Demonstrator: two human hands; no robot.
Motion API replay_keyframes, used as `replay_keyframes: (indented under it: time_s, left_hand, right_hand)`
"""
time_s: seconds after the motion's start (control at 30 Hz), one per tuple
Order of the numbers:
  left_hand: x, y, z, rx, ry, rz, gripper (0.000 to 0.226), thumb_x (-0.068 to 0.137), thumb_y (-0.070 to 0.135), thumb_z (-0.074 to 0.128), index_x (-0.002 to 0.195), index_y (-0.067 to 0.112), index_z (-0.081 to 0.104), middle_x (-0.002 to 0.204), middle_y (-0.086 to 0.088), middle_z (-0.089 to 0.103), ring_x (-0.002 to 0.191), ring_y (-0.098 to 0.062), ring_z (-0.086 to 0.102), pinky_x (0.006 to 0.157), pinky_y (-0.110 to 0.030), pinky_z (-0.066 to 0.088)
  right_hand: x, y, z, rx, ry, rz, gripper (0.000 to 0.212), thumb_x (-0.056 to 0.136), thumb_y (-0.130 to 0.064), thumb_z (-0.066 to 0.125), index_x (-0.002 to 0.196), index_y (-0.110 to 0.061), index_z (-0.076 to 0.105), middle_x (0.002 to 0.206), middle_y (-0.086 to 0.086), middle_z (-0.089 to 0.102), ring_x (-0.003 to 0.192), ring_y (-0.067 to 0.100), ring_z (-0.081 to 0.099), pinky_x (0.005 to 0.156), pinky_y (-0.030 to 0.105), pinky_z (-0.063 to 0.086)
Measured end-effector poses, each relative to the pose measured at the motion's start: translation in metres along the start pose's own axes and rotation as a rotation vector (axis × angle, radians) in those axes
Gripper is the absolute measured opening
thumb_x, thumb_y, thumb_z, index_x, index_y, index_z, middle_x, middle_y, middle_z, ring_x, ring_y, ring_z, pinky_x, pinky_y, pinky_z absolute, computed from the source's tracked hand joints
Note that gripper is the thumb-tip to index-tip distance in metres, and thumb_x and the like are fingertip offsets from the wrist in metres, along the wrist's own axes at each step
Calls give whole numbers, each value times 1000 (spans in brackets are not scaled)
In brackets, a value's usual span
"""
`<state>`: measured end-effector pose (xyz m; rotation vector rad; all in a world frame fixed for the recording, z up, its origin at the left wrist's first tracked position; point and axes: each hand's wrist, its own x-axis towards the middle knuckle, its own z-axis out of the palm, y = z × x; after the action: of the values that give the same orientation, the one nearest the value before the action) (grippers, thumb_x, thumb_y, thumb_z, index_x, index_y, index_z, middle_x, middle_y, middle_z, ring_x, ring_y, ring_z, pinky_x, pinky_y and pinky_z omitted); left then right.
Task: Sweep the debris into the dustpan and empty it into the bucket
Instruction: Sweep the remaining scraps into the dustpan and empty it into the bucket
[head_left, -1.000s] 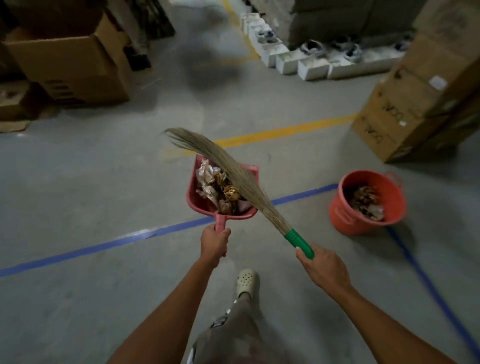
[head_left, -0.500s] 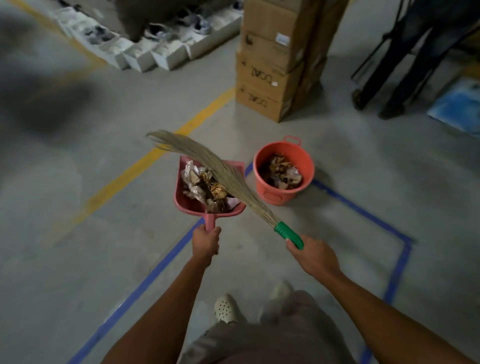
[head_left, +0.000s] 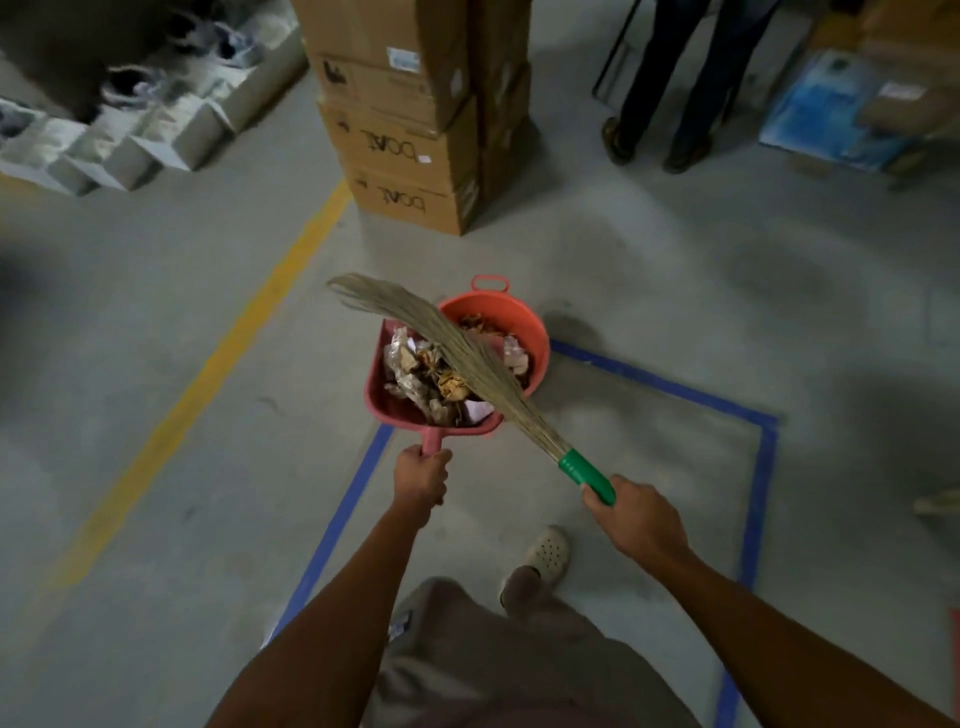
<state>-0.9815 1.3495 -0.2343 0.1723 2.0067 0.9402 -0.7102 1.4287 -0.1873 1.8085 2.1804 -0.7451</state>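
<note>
The fingers of the left hand (head_left: 421, 475) are curled tightly round the short handle of the pink dustpan (head_left: 372, 387), with the knuckles facing up. The right hand (head_left: 641, 519) is wrapped round the green grip at the end of the broom (head_left: 586, 474); the fingertips themselves are hidden under the hand.

The dustpan is held out level in front of the body, clear of the floor, and it is piled with debris (head_left: 431, 376): crumpled paper, plastic and brownish scraps. The broom's long straw bristles (head_left: 410, 306) slant up and to the left across the top of the load, lying on or just over it, and their tips reach past the pan's far left corner.

The orange bucket (head_left: 537, 338) stands on the concrete floor just beyond the dustpan; the pan's far right corner overlaps the bucket's near rim in this view. The bucket already has scraps (head_left: 513, 347) in it. It sits at the corner of a blue tape line (head_left: 670, 387). A yellow line (head_left: 208, 374) runs to the left, stacked cardboard boxes (head_left: 410, 140) stand behind, and another person's legs (head_left: 675, 78) are farther back on the right.
</note>
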Motion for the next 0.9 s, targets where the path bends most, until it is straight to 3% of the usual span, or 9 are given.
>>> replay_keyframes:
  time_s: [0.17,0.37,0.53,0.67,0.8,0.9]
  left_hand:
    - [32,35,34,9,-56,-21,20,95,22,57,92,2,56,66,-11,51,45,-19,45,40,-25,36]
    - [83,62,60,33,-115,-47,64,96,61,49,92,-1,61,65,-11,55,42,-15,47,37,-22,37]
    - [127,87,77,96,-205,-115,49,101,52,45,91,5,57,65,-9,52,48,-16,46,40,-22,37]
    - [163,108,91,174,-233,-145,57,103,54,36,105,1,55,64,-7,47,49,-16,44,41,-23,36]
    - [198,125,102,377,-261,-129,54,105,44,36,107,-4,59,68,-5,59,50,-14,45,37,-22,36]
    - [215,139,109,480,-266,-87,42,104,31,39,112,-1,63,99,-19,70,68,-28,60,52,-36,52]
  right_hand:
    - [38,11,-15,49,-30,47,48,91,-67,43,82,-21,56,66,0,59,59,16,60,56,31,51]
    - [81,12,-20,53,-79,99,49,92,-68,41,80,-22,53,67,-1,58,59,15,59,56,32,50]
    - [120,3,-21,51,-157,162,47,94,-64,43,83,-20,56,71,-2,58,64,16,59,60,30,48]
    - [153,-13,-22,3,-180,187,48,97,-59,43,91,-14,59,77,2,57,70,21,58,63,30,47]
    - [182,-38,-21,-31,-232,200,49,100,-53,41,100,-9,61,82,3,56,76,23,59,68,32,49]
    - [201,-57,-20,-17,-251,241,48,101,-52,40,105,-9,62,84,3,56,79,23,59,69,32,48]
